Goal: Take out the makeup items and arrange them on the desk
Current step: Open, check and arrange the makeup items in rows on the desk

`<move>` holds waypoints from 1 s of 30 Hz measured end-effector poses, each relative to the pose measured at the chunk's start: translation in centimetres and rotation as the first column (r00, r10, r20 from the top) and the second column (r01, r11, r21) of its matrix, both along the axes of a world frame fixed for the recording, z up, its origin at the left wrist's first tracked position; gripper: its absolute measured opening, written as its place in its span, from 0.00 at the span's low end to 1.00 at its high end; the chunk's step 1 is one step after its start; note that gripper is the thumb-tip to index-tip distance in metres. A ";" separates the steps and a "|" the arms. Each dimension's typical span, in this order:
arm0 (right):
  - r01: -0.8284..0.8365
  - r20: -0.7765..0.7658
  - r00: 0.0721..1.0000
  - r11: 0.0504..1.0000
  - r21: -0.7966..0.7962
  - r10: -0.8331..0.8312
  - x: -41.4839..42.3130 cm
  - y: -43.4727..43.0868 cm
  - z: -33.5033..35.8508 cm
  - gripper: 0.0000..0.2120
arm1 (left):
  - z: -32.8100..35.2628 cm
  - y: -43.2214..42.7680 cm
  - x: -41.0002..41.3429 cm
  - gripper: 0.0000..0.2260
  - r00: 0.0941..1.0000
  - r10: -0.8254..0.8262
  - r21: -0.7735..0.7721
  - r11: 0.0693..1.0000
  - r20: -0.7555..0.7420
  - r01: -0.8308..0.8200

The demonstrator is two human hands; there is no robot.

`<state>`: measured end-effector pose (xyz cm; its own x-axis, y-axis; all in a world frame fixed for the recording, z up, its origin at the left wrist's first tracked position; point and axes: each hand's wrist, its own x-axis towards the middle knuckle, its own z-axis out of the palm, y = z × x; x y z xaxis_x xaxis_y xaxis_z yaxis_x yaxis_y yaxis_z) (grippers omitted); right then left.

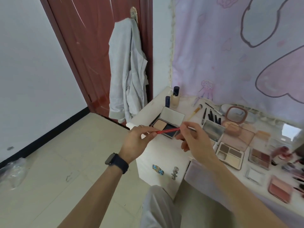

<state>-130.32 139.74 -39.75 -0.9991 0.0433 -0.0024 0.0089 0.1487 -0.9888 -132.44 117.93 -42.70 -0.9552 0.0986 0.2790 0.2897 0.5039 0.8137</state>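
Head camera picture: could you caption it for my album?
Left hand and right hand hold a slim red makeup pencil over a white desk laid with open eyeshadow palettes.

A bare strip of white desk [158, 153] lies open along its left edge, between an open compact [171, 125] toward the far corner and two hair clips [158, 169] at the near corner. Bottles [174, 97] stand in the far left corner; palettes [230, 154] and brushes [204, 116] crowd the middle and right.

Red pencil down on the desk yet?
No, the left hand and right hand both pinch the red pencil, holding it up off the desk.
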 end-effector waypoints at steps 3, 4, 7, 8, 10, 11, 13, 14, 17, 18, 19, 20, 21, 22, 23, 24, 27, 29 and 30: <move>0.035 -0.046 0.998 0.999 0.015 -0.035 1.4 1.6 0.3 0.08 | 0.8 1.8 1.2 0.08 0.991 -0.037 -0.197 0.980 -0.131 0.011; 0.052 -0.047 0.998 0.998 0.017 -0.051 2.0 2.2 0.1 0.08 | 1.1 2.5 1.6 0.08 0.978 -0.046 -0.275 0.961 -0.205 -0.012; 0.073 -0.029 0.997 0.996 -0.048 -0.075 3.7 3.8 -0.2 0.08 | 1.7 5.2 2.8 0.12 0.915 -0.145 -0.450 0.892 -0.376 -0.044; 0.074 -0.032 0.997 0.996 -0.059 -0.076 4.2 4.3 -0.2 0.08 | 1.9 6.1 3.2 0.13 0.900 -0.195 -0.491 0.871 -0.389 -0.024; 0.085 -0.040 0.995 0.994 -0.068 -0.087 5.2 5.4 -0.1 0.07 | 2.3 7.7 3.9 0.13 0.894 -0.289 -0.533 0.843 -0.344 0.067; 0.090 -0.046 0.995 0.994 -0.069 -0.093 5.5 6.0 0.0 0.07 | 2.4 8.2 4.1 0.14 0.906 -0.311 -0.521 0.845 -0.287 0.125; 0.090 -0.069 0.994 0.996 -0.020 -0.091 6.1 7.1 0.2 0.07 | 2.4 8.9 4.5 0.13 0.930 -0.332 -0.440 0.867 -0.156 0.236; 0.082 -0.086 0.993 0.996 0.020 -0.080 6.3 7.7 0.2 0.07 | 2.4 9.2 4.7 0.12 0.934 -0.340 -0.391 0.879 -0.111 0.274; 0.054 -0.151 0.988 0.986 0.156 -0.030 7.1 8.8 0.1 0.06 | 2.9 10.2 5.6 0.10 0.930 -0.365 -0.255 0.897 0.034 0.361; 0.059 -0.175 0.984 0.979 0.196 -0.024 7.4 9.2 0.2 0.06 | 2.9 10.3 5.7 0.11 0.922 -0.376 -0.200 0.900 0.094 0.388; 0.079 -0.199 0.979 0.974 0.212 -0.036 7.6 9.9 0.5 0.05 | 3.1 10.0 5.7 0.12 0.910 -0.382 -0.135 0.905 0.159 0.404; 0.109 -0.221 0.973 0.974 0.199 -0.064 7.9 10.9 1.0 0.05 | 3.2 9.4 5.5 0.14 0.897 -0.384 -0.059 0.912 0.219 0.406; 0.140 -0.232 0.968 0.976 0.167 -0.099 8.0 12.1 1.5 0.05 | 3.3 8.6 5.2 0.15 0.886 -0.380 0.012 0.920 0.264 0.391; 0.162 -0.236 0.963 0.978 0.127 -0.129 8.2 13.5 2.1 0.05 | 3.5 7.6 4.9 0.16 0.883 -0.369 0.061 0.928 0.290 0.368; 0.174 -0.233 0.961 0.981 0.082 -0.151 8.3 14.7 2.6 0.06 | 3.7 6.8 4.6 0.17 0.886 -0.353 0.085 0.935 0.300 0.344; 0.179 -0.230 0.959 0.983 0.041 -0.165 8.5 15.7 3.0 0.06 | 3.9 6.3 4.5 0.17 0.890 -0.341 0.109 0.940 0.303 0.323; 0.147 -0.213 0.965 0.988 -0.050 -0.154 8.9 15.9 3.1 0.07 | 4.4 6.3 4.5 0.17 0.885 -0.357 0.233 0.927 0.298 0.295; 0.112 -0.195 0.972 0.990 -0.092 -0.128 9.1 14.8 2.8 0.07 | 4.4 7.1 4.7 0.17 0.864 -0.396 0.305 0.903 0.312 0.304; 0.103 -0.186 0.975 0.989 -0.108 -0.122 9.2 14.2 2.6 0.06 | 4.3 7.6 4.9 0.17 0.849 -0.418 0.341 0.888 0.322 0.308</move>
